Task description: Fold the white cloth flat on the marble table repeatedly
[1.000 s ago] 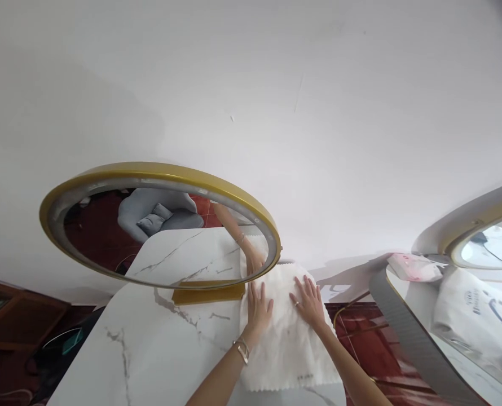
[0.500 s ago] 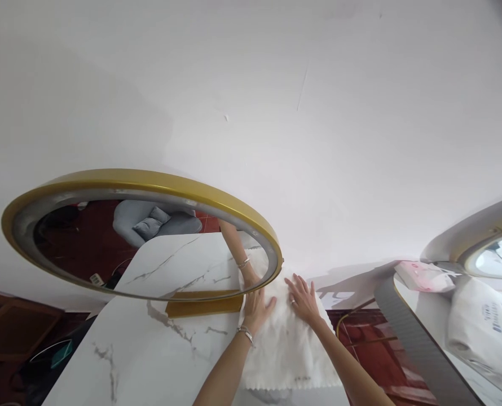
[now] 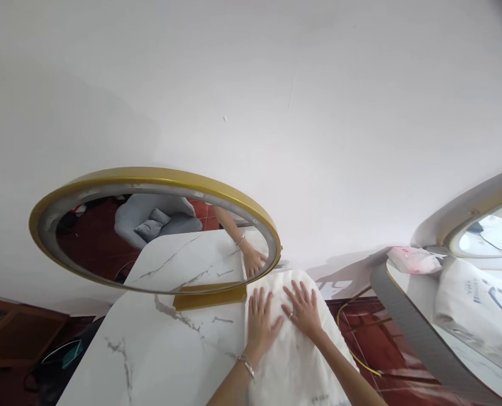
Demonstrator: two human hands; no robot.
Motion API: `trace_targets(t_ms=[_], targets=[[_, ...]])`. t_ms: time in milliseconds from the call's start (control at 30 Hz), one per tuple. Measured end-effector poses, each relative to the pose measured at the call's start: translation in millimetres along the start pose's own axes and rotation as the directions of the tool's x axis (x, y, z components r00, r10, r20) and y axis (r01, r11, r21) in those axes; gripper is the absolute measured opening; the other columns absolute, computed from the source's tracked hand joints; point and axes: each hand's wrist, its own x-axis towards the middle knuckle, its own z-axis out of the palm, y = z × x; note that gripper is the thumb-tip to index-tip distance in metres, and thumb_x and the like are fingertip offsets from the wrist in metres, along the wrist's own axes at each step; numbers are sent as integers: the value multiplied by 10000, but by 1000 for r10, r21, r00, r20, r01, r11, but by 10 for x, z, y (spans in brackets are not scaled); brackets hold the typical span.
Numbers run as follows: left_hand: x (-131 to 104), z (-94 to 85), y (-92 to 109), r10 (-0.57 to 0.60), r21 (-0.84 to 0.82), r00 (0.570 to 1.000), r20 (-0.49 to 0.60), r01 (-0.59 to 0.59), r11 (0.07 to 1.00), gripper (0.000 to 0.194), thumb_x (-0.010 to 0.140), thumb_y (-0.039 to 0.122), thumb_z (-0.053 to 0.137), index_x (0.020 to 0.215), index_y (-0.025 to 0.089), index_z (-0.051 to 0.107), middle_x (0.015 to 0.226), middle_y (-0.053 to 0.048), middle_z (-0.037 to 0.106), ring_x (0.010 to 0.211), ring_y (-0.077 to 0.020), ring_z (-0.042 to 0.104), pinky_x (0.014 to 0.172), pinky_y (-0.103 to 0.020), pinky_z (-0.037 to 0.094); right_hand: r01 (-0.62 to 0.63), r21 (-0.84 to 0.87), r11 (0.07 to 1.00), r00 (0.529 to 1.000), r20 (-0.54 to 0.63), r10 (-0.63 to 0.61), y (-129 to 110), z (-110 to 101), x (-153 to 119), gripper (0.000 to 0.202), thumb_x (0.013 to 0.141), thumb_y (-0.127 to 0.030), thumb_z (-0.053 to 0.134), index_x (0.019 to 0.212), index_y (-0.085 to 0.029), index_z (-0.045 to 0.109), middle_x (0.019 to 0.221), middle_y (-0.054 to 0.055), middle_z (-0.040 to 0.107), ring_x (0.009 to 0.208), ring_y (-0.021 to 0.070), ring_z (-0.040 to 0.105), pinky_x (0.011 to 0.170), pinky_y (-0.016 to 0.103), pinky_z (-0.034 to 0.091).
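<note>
A white cloth (image 3: pixel 295 361) with a scalloped edge lies over the right end of the white marble-patterned table (image 3: pixel 183 361). My left hand (image 3: pixel 261 321), a bracelet at its wrist, rests flat on the cloth's left side with fingers apart. Beside it, my right hand (image 3: pixel 304 310) presses flat on the cloth, fingers spread and a ring on one finger. Neither hand grips anything. The cloth's far edge is turned smoothly near the wall, and its near end runs out of view at the bottom.
A round gold-framed mirror (image 3: pixel 158 176) stands on a gold base (image 3: pixel 211 298) close to my left hand, reflecting an armchair and my arm. On the right, another table (image 3: pixel 420 287) bears a pink-and-white tissue pack (image 3: pixel 414 260) and a printed white cloth (image 3: pixel 479 304). The wall is right behind.
The cloth has slid toward me, its far edge now straighter and its near edge out of view. Both hands have come nearer and flattened, fingers spread. The view has shifted slightly.
</note>
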Motion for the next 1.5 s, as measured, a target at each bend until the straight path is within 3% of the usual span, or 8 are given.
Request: trace_targets(t_ms=[233,333,467,733,933,1133,1267,1500], targets=[[-992,-14,174,122,43,990,-72,-119,992,496,910,337,456,1399,357,375,1534,-43,254,1383,-276,294,1124,-531,252,-70,-13,997,995,-73,69,-316,-166,-783,561,897,-528,400,1430,-383,307,1511,37,307,1399,331,222,1071,613,204],[-1464,106,148,242,99,958,-156,-228,969,534,837,444,547,1357,390,435,1491,-35,344,1367,-277,327,1144,-513,230,-109,-4,994,990,-91,108,-411,-203,-969,568,899,-517,402,1439,-386,282,1509,35,310,1397,338,229,1069,623,208],[-1796,225,82,255,239,933,-253,-195,951,602,764,387,668,1316,471,445,1396,0,486,1362,-270,338,1159,-521,173,-111,37,993,989,-99,114,-374,-290,-1109,579,904,-501,406,1448,-338,290,1509,71,305,1376,319,290,1083,582,239],[-1631,211,-35,323,266,904,-280,-250,931,667,729,422,706,1334,468,428,1339,-38,543,1369,-296,319,1138,-547,169,66,-16,998,998,21,-65,-159,-416,-1319,643,869,-586,424,1451,-395,228,1525,60,259,1384,318,273,1090,624,148],[-930,-179,-44,243,33,962,126,-249,968,897,700,703,577,1454,337,258,1537,-84,212,1407,-365,186,1095,-589,196,38,14,999,999,-35,-38,33,-141,-532,546,909,-534,382,1428,-396,287,1514,48,297,1385,285,278,1090,591,170],[-216,-238,66,149,-97,973,174,-133,986,797,783,664,517,1456,335,245,1562,-86,110,1418,-365,135,1095,-615,154,-30,32,999,998,-50,31,174,47,76,482,935,-483,341,1396,-348,386,1503,69,323,1390,277,262,1053,561,259],[-278,-245,55,135,-106,974,180,-118,987,790,793,649,521,1459,341,229,1568,-64,83,1426,-346,115,1106,-604,153,-4,30,1000,999,-47,5,173,-19,-56,486,935,-484,335,1387,-319,411,1494,68,341,1384,268,277,1052,533,278],[-824,-404,59,253,-119,938,237,-231,966,855,751,642,580,1464,365,196,1566,-44,60,1424,-350,122,1104,-606,178,-24,10,1000,999,-36,25,44,-258,-882,583,903,-527,394,1446,-348,280,1511,42,305,1384,269,283,1067,513,279]])
